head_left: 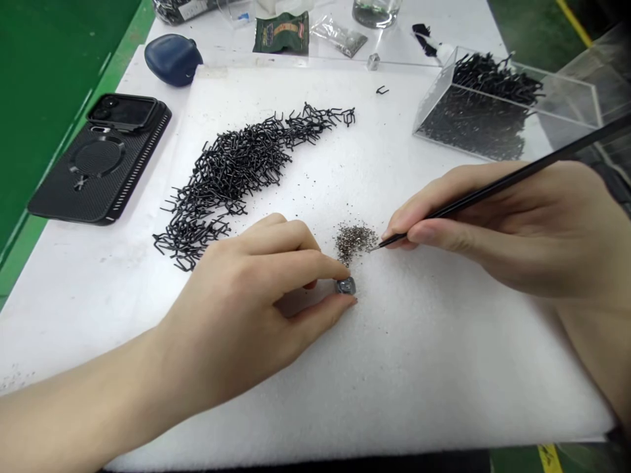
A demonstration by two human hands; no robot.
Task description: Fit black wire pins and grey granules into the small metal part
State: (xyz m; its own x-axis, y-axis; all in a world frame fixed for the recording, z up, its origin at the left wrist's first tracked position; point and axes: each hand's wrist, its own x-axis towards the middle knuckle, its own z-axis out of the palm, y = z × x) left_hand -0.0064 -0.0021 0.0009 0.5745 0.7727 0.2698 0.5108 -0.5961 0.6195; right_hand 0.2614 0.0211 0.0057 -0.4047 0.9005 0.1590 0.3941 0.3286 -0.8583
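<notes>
My left hand [236, 295] pinches a small grey metal piece [346, 286] between thumb and fingertips, just above the white foam sheet [419, 368]. My right hand [493, 223] grips a slender black pointed tool [522, 171] like a pen. The tool's tip sits at the edge of a small heap of dark granules [353, 241], close to the metal piece. Farther left, a long scattered mass of bent black wire pieces [236, 174] lies on the foam, beyond my left fingers. My left hand hides part of the metal piece.
A phone in a black ribbed case [98, 157] and a dark blue oval case [172, 59] lie at the left. A clear acrylic tray [493, 105] holds black wire pieces at the back right. Beyond the foam stand a green packet [282, 33] and a glass beaker [375, 10].
</notes>
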